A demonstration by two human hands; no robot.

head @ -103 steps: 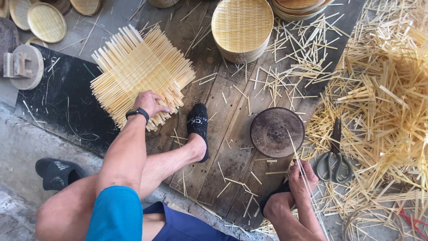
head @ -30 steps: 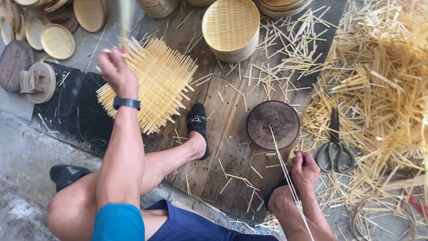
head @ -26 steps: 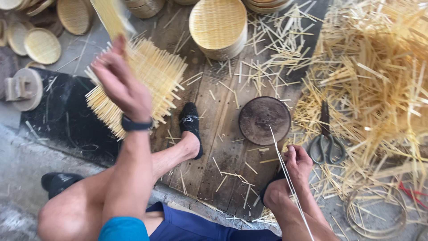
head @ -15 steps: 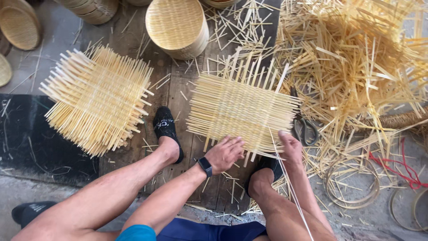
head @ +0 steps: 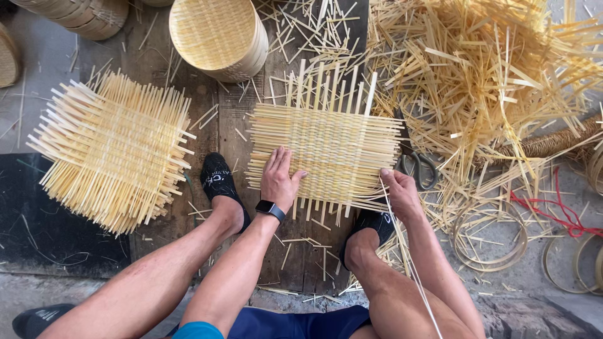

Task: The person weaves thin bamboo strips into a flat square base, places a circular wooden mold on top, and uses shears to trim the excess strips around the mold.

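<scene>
Woven mat (head: 326, 154) of pale split-bamboo strips, matt and smooth, under the bare left hand (head: 279, 179) and right hand (head: 399, 191). Stacked mats (head: 113, 157) of the same straw-coloured strips. Loose offcuts (head: 496, 75), dry and splintery. Floor planks (head: 220, 119), weathered rough wood, grey-brown. Scissors (head: 418, 166) with dull dark metal handles. Round basket (head: 217, 34), fine tight weave, matt. Black wristband (head: 270, 209), smooth with a slight sheen.

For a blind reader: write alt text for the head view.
Seen from above, a seated person presses the left hand flat on a woven bamboo mat while the right hand holds its edge and a thin strip. A stack of mats lies left, loose strips right.
</scene>
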